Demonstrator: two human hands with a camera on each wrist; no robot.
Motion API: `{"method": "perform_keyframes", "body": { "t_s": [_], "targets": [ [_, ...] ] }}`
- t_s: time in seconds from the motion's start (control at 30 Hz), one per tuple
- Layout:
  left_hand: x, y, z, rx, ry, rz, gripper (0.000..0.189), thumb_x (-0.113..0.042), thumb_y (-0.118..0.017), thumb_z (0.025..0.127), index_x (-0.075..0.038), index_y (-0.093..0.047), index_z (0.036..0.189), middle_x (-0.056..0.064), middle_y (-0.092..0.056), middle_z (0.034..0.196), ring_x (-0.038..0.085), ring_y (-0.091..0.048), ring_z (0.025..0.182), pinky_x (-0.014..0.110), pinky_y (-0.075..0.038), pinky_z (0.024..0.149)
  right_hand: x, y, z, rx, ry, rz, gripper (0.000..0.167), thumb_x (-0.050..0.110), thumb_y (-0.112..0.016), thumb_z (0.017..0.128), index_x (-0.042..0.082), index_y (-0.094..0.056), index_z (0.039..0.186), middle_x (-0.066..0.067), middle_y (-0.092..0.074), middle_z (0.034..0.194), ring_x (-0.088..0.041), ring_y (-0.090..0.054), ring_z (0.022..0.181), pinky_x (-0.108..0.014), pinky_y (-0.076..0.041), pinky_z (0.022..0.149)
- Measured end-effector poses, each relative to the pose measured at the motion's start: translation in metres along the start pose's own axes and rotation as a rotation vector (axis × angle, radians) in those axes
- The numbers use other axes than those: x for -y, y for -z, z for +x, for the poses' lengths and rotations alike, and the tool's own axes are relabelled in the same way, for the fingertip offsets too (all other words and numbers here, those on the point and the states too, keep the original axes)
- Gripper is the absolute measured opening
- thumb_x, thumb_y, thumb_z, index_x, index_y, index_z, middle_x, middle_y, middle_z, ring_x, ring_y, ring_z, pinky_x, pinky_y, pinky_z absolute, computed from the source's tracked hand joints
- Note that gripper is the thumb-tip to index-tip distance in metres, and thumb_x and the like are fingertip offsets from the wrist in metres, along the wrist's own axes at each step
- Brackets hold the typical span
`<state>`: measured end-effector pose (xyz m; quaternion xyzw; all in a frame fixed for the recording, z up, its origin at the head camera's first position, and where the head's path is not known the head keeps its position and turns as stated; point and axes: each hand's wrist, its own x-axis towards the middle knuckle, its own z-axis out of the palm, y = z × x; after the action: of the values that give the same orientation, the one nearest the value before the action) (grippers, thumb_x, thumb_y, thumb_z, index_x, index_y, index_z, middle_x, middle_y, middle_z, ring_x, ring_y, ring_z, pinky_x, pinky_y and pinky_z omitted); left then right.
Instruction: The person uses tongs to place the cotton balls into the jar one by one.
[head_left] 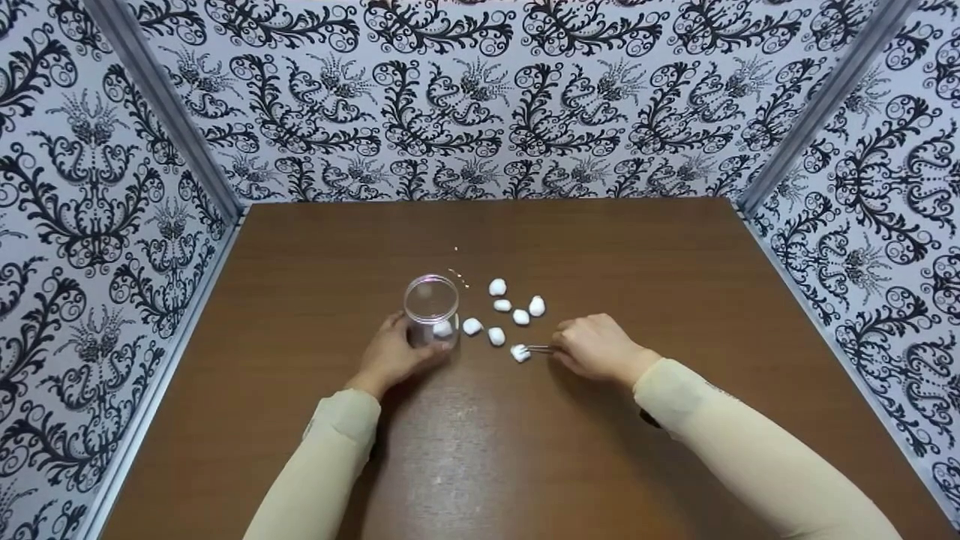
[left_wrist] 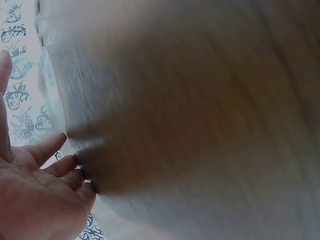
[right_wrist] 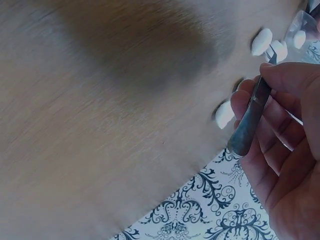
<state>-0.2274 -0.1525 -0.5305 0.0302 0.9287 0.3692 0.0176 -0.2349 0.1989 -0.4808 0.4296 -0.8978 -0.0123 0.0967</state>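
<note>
In the head view my left hand (head_left: 397,351) holds a clear plastic jar (head_left: 431,319) upright on the table, thumb at its near side. One white cotton ball (head_left: 442,328) shows through the jar's wall. My right hand (head_left: 600,346) grips a small metal fork (head_left: 541,349), its tines at a cotton ball (head_left: 520,352); whether they pierce it I cannot tell. Several loose cotton balls (head_left: 496,336) lie between the jar and the right hand. The right wrist view shows the fork's handle (right_wrist: 250,117) between thumb and fingers. Only part of the left hand (left_wrist: 45,195) appears in its wrist view.
The brown wooden table (head_left: 465,450) has patterned walls (head_left: 480,97) on the left, right and far sides, with metal posts (head_left: 172,112) at the corners. Small light specks (head_left: 459,277) lie just beyond the jar.
</note>
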Motion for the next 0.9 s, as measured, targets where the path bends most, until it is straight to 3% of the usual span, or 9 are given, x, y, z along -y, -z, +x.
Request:
{"method": "perform_keyframes", "body": {
  "t_s": [0.4, 0.9],
  "targets": [
    [0.002, -0.002, 0.001, -0.009, -0.002, 0.002, 0.089, -0.057, -0.08, 0.076, -0.005, -0.052, 0.143, 0.019, -0.042, 0.149, 0.036, -0.042, 0.135, 0.051, -0.035, 0.108, -0.001, -0.005, -0.001, -0.067, 0.012, -0.028, 0.013, 0.02, -0.075, 0.081, 0.016, -0.066, 0.072, 0.006, -0.055, 0.068, -0.017, -0.055, 0.053, -0.039, -0.044, 0.046],
    [-0.001, 0.0, -0.001, 0.002, 0.006, 0.012, 0.091, -0.057, -0.079, 0.078, -0.003, -0.05, 0.145, 0.02, -0.041, 0.15, 0.038, -0.042, 0.134, 0.052, -0.035, 0.108, -0.013, 0.004, -0.01, -0.113, -0.025, -0.027, 0.003, 0.018, -0.077, 0.079, 0.016, -0.075, 0.081, 0.004, -0.057, 0.07, -0.017, -0.054, 0.051, -0.039, -0.044, 0.045]
  ]
}}
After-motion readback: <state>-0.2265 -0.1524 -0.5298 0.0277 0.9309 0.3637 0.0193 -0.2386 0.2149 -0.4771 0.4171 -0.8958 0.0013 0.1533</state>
